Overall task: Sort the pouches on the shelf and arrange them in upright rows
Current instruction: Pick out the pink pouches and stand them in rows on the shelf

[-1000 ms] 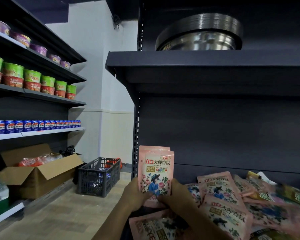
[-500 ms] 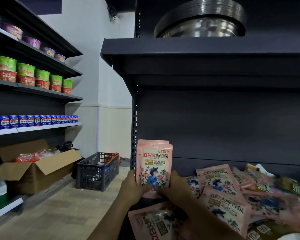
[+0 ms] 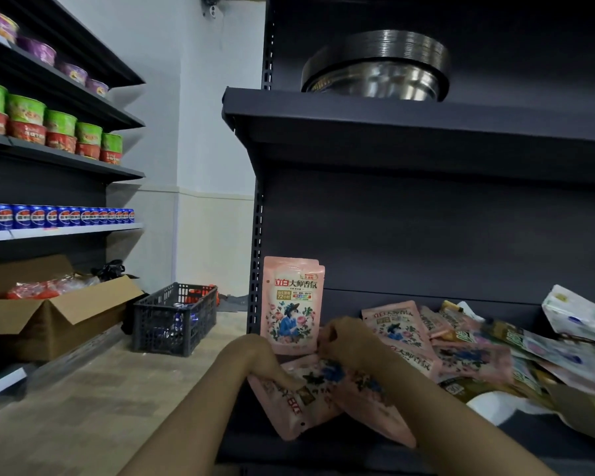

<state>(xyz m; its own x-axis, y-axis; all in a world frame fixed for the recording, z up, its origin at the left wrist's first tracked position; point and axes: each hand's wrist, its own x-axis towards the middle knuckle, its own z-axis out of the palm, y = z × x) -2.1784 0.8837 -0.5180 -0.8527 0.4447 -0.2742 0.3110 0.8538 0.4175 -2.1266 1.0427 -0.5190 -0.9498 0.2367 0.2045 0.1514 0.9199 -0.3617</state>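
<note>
A few pink pouches (image 3: 293, 304) stand upright at the left end of the dark shelf (image 3: 426, 451), against its back panel, with neither hand on them. In front of them a pink pouch (image 3: 299, 403) lies flat near the shelf's front edge. My left hand (image 3: 258, 359) grips its upper left edge with curled fingers. My right hand (image 3: 347, 341) holds the far edge of the same pouch or one beside it; blur hides which. To the right lies a loose pile of pink pouches (image 3: 402, 328) mixed with green and white ones (image 3: 543, 348).
An upper shelf (image 3: 392, 118) overhangs, carrying stacked steel bowls (image 3: 375, 67). On the floor to the left stand a dark plastic crate (image 3: 176, 321) and an open cardboard box (image 3: 52, 310). Left wall shelves hold noodle cups (image 3: 59, 125) and blue cans (image 3: 55, 216).
Both hands have let go of the upright pink pouches, which now stand alone. The hands dropped to the flat pink pouch in front and took hold of it.
</note>
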